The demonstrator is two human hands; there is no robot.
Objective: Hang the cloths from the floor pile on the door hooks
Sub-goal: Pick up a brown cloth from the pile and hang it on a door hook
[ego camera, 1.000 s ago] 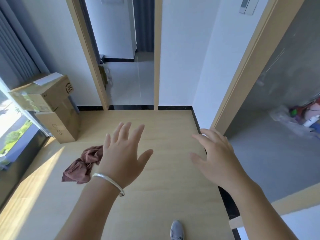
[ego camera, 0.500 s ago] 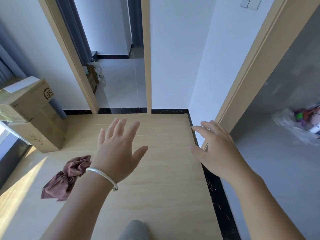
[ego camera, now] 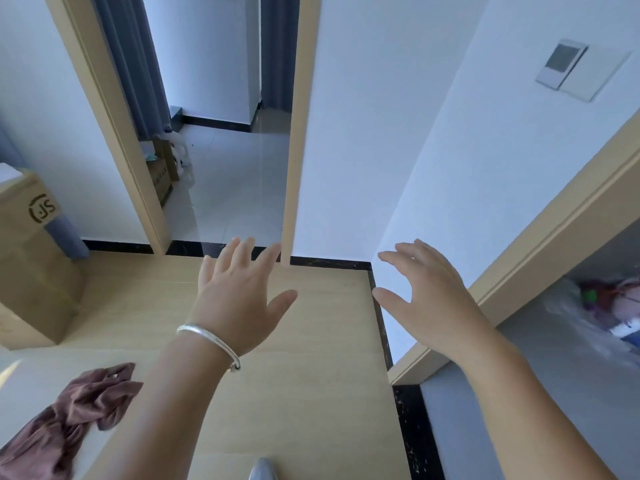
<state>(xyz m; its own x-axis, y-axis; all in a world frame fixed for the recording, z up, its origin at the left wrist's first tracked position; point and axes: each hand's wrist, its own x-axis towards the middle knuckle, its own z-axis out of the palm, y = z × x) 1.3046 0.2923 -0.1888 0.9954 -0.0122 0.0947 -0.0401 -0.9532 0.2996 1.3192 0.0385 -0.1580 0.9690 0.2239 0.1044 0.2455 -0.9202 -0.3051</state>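
Cloth [ego camera: 65,420] had slid toward the lower-left corner, bypassed on the floor [ego camera: 311,393], while left hand [ego camera: 239,299] and right hand [ego camera: 433,306] stayed empty, fingers spread.

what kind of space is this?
Likely a sparsely furnished home, at a junction of rooms: light wood-look floor, wood-trimmed doorway into a tiled room, brown cardboard shipping boxes by a wall, and a crumpled reddish-brown cloth on the floor.

You are seeing one readable mark: a round "SF" logo, mirrored, showing on the box [ego camera: 33,251], far left of your left hand [ego camera: 239,299].
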